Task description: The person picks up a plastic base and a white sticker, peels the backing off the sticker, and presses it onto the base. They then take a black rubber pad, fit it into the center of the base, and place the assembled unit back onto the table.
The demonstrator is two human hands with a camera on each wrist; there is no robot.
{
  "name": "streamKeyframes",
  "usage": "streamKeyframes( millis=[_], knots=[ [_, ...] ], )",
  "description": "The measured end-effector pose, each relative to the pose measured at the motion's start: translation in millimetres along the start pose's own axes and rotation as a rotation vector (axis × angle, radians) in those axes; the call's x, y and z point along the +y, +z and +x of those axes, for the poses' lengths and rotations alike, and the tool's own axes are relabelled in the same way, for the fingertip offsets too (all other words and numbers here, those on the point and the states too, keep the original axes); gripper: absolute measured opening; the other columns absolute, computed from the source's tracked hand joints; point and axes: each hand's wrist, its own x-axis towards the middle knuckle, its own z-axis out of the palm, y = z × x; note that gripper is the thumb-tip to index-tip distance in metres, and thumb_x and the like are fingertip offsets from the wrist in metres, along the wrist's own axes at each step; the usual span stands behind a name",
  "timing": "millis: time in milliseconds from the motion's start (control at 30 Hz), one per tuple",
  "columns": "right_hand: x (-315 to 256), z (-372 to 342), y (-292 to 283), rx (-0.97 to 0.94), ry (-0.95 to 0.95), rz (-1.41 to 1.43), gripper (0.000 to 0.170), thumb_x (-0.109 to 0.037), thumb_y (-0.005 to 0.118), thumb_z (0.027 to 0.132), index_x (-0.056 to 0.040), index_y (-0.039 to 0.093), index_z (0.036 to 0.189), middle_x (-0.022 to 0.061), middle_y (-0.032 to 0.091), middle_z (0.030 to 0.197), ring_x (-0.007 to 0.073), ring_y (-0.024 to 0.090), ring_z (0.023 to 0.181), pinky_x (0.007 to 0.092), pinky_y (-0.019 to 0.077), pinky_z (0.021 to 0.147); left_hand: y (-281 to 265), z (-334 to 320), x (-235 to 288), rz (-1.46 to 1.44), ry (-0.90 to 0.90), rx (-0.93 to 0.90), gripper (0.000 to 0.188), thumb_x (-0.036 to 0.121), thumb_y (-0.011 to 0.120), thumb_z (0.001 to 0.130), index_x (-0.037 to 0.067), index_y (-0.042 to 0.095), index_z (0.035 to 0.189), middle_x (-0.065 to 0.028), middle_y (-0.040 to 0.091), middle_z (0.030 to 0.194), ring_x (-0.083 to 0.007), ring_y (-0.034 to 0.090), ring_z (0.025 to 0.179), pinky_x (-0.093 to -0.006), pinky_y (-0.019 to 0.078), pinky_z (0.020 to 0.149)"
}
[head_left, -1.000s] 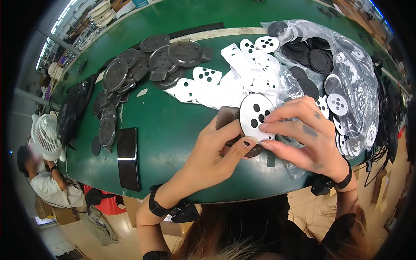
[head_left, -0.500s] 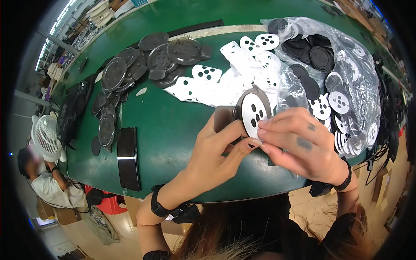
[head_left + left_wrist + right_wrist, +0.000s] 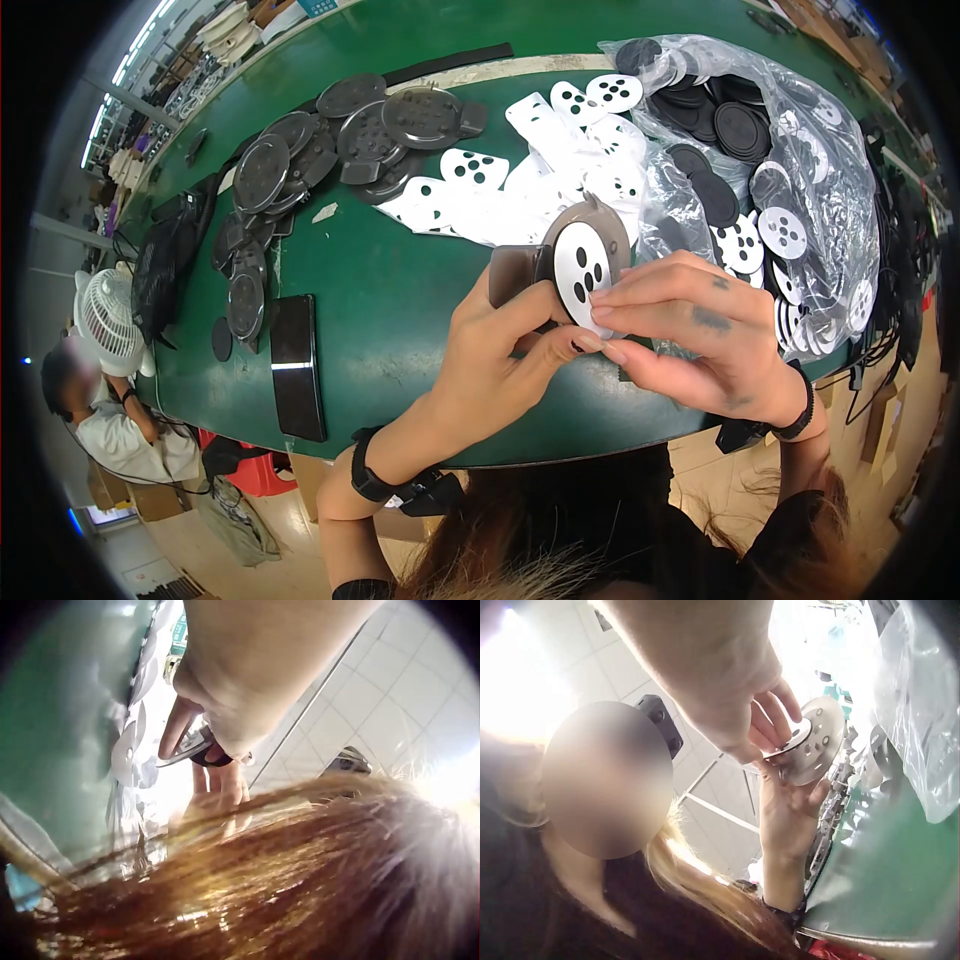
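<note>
In the head view, my left hand grips a translucent grey round plastic part with a flat tab, thumb at its lower edge. A white disc with black dots, dark-edged, overlaps the grey part's face. The fingertips and thumb of my right hand pinch the white disc's lower right edge. In the right wrist view, the grey part shows several small holes, with the white disc at my right fingers. My left forearm and hair hide much of the left wrist view.
Grey plastic parts lie piled at the back left. White dotted sheets spread behind my hands. A clear bag with black and white discs stands at right. A phone lies left; beyond it are a white fan and a seated person.
The white disc has turned to a narrower angle, and the grey part now shows behind it. My right fingers have slid lower along the disc's edge. Over the last half second little has moved.
</note>
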Motion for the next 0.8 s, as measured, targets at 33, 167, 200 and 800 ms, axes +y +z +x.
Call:
streamKeyframes(
  millis=[33,167,200,800],
  knots=[
    [-0.1,-0.3,-0.1,-0.001,0.014,0.01,0.022,-0.001,0.072,0.066,0.003,0.065,0.086,0.0109,0.062,0.086,0.0261,0.061,0.07,0.0315,0.0507,0.062,-0.6,0.1,-0.9,0.027,0.022,-0.017,0.018,0.022,0.07,0.076,0.006,0.066,0.084,-0.0096,0.054,0.081,-0.0227,0.049,0.074,-0.0313,0.0429,0.062],
    [-0.8,-0.4,-1.2,-0.008,0.003,0.014,0.023,0.0,0.072,0.065,0.0033,0.065,0.087,0.0108,0.061,0.086,0.0258,0.061,0.071,0.0315,0.0505,0.062,-1.7,3.0,-0.3,0.095,0.119,-0.002,0.018,0.021,0.073,0.072,0.007,0.067,0.082,-0.0099,0.054,0.083,-0.0228,0.05,0.075,-0.0313,0.0428,0.062],
    [-1.1,-0.6,-1.8,-0.02,-0.006,0.02,0.023,0.0,0.072,0.064,0.0035,0.064,0.086,0.0108,0.061,0.086,0.0259,0.061,0.072,0.0316,0.0505,0.062,-1.9,2.9,-0.5,0.122,0.138,-0.001,0.018,0.02,0.073,0.071,0.007,0.067,0.081,-0.0094,0.055,0.082,-0.0234,0.05,0.075,-0.0321,0.0426,0.064],
    [-1.0,-6.9,-1.4,-0.001,0.042,-0.004,0.02,0.004,0.072,0.062,0.0033,0.062,0.08,0.0111,0.061,0.084,0.0267,0.059,0.067,0.0322,0.0494,0.06,-2.3,5.5,0.8,0.225,0.215,-0.091,0.006,0.012,0.063,0.08,0.007,0.064,0.082,-0.0107,0.056,0.08,-0.0282,0.046,0.077,-0.0356,0.0401,0.068]
  ],
)
